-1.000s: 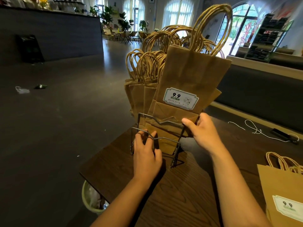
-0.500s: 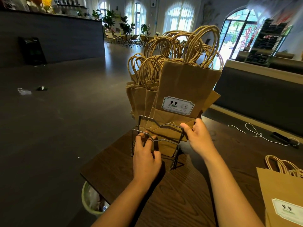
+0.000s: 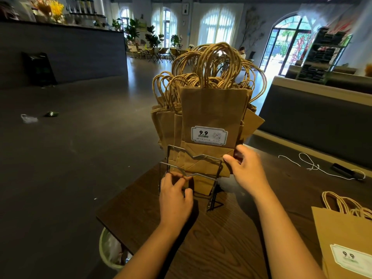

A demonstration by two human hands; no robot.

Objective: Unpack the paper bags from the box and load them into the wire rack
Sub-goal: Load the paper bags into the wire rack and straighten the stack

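Front paper bag (image 3: 213,117) now stands upright in the wire rack (image 3: 193,170); a second ago it leaned to the right and sat higher. Right hand (image 3: 247,170) has shifted slightly up along the bag's lower right edge. Left hand (image 3: 175,194) unchanged on the rack.

Left hand fingers (image 3: 177,177) curl over the front wire of the rack, clamped on it, thumb on the near side. Right hand fingers are loosely spread, thumb and fingertips touching the front bag's lower right corner; cannot tell if it pinches or only presses.

Rack sits on the dark wood bench (image 3: 221,248), near its far left corner. Behind the front bag, more brown bags with twisted paper handles (image 3: 213,63) fill the rack, some fanned left and right. White label (image 3: 209,135) reading 9.9 on the front bag.

More of the same bags (image 3: 346,238) lie at the bench's right edge, label up. White cord (image 3: 310,164) and a small dark object (image 3: 342,170) on the far right of the bench. Pale green bin (image 3: 108,250) on the floor under the bench's left edge.
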